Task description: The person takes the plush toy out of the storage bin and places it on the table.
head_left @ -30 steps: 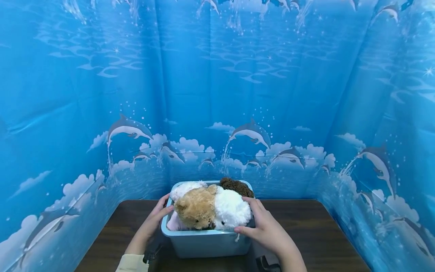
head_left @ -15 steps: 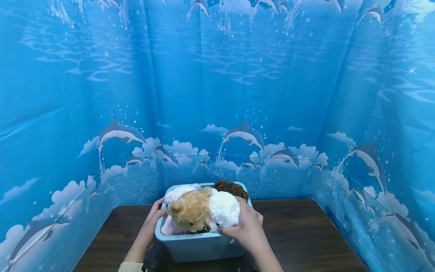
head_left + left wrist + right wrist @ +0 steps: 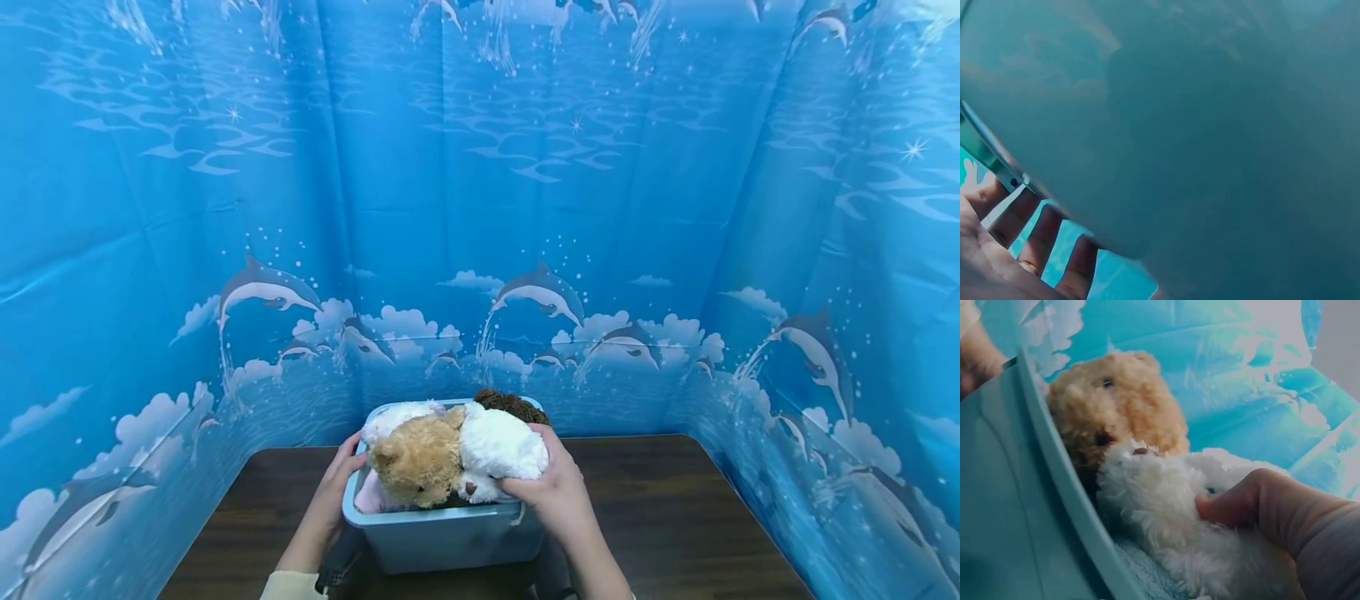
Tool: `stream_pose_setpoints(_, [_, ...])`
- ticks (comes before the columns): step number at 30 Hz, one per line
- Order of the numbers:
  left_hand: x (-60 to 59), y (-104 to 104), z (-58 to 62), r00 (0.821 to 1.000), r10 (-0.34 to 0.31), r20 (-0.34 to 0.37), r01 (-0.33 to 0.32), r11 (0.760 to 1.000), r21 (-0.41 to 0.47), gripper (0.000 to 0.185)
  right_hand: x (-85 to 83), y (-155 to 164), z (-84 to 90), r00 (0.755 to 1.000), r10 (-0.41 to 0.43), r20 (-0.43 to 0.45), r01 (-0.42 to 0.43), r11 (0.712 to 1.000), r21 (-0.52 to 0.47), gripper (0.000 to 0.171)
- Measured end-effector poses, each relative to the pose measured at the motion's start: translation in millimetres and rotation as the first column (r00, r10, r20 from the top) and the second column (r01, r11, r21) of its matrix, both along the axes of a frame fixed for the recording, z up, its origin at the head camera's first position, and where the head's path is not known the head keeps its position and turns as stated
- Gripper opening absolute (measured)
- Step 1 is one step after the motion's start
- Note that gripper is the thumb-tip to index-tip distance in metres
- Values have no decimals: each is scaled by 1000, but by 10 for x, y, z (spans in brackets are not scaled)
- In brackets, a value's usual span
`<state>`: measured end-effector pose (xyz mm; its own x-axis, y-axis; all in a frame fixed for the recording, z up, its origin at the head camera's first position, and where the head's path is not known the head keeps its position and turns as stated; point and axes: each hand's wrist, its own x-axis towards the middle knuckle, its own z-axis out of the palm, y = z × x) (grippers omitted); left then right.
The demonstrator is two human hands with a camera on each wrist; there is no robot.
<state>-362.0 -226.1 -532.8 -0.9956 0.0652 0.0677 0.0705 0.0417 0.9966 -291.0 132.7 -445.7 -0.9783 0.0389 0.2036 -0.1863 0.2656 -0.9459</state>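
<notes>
The right hand (image 3: 558,487) grips the white plush (image 3: 501,442) at the top of the bin (image 3: 457,542), thumb pressed near its eye, while the left hand (image 3: 333,479) holds the rim between thumb and fingers. A hold on fur alone could let the toy slip, and the tan bear (image 3: 420,458), touching it beyond the right thumb, might get dragged along.
</notes>
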Motion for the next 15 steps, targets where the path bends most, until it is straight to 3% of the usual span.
stream_pose_setpoints(3, [3, -2, -7, 1000, 1, -3, -1, 1000, 17, 68, 2, 30, 23, 1000, 23, -4, -23, 998, -60, 83])
stream_pose_setpoints(10, [12, 18, -26, 999, 8, -35, -7, 999, 38, 63, 52, 43, 83, 996, -70, -58, 72, 997, 37, 83])
stream_pose_setpoints(15, [31, 14, -34, 999, 11, -48, -10, 999, 32, 62, 121, 60, 133, 985, -71, -158, 77, 997, 31, 83])
